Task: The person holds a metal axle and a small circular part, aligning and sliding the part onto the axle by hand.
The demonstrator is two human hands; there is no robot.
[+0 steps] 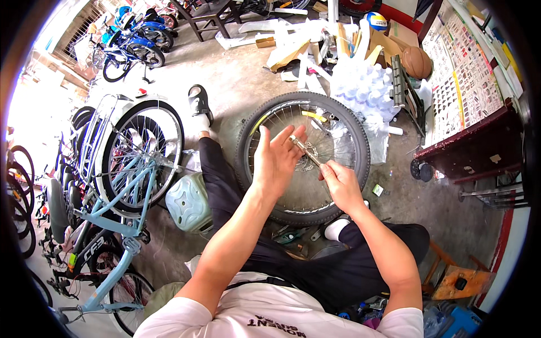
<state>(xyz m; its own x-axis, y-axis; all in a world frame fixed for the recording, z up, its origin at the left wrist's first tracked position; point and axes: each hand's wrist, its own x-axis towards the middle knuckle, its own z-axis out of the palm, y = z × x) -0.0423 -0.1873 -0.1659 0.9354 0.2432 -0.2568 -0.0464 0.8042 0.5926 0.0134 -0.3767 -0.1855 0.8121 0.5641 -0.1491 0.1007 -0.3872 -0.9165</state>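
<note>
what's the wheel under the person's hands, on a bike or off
Off: no frame or fork is joined to the wheel.

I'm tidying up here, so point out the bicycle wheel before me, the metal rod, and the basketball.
Bicycle wheel (362,152), head view: right side of the tyre.
Metal rod (309,152), head view: middle of the shaft.
Basketball (417,62), head view: middle of its surface.
</note>
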